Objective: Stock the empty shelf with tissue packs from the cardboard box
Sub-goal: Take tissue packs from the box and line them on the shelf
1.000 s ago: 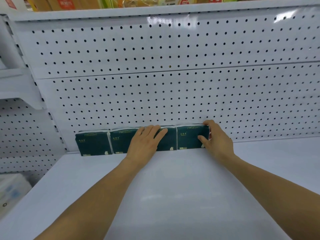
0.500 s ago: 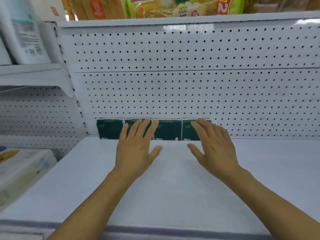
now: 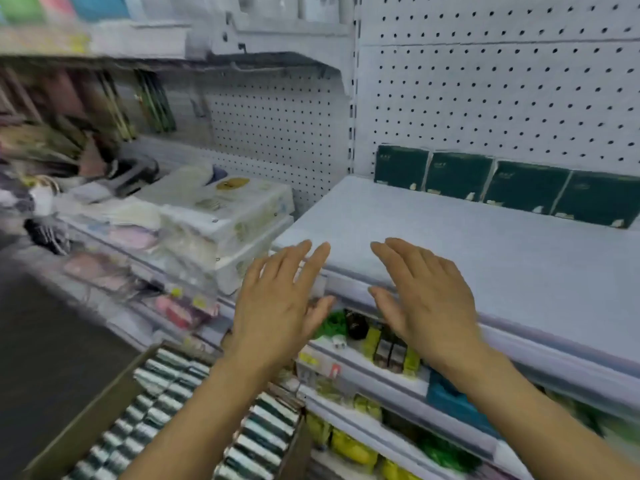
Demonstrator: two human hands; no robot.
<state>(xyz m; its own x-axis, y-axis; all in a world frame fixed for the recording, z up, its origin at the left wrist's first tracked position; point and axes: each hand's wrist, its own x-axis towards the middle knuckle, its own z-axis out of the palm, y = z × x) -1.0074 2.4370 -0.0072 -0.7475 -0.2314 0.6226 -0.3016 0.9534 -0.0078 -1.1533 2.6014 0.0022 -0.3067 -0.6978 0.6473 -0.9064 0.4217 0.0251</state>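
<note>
Both hands are empty between loads: the left hand [image 3: 277, 306] and right hand [image 3: 426, 299] hover with fingers spread, each grip open and holding nothing, over the front edge of the shelf [image 3: 433, 244]. Four dark green tissue packs [image 3: 498, 183] stand in a row at the back of the shelf, well beyond the fingertips. Below the left wrist sits the cardboard box [image 3: 86, 420], filled with rows of packs on edge. The next move likely calls for reaching down there and gripping more packs.
</note>
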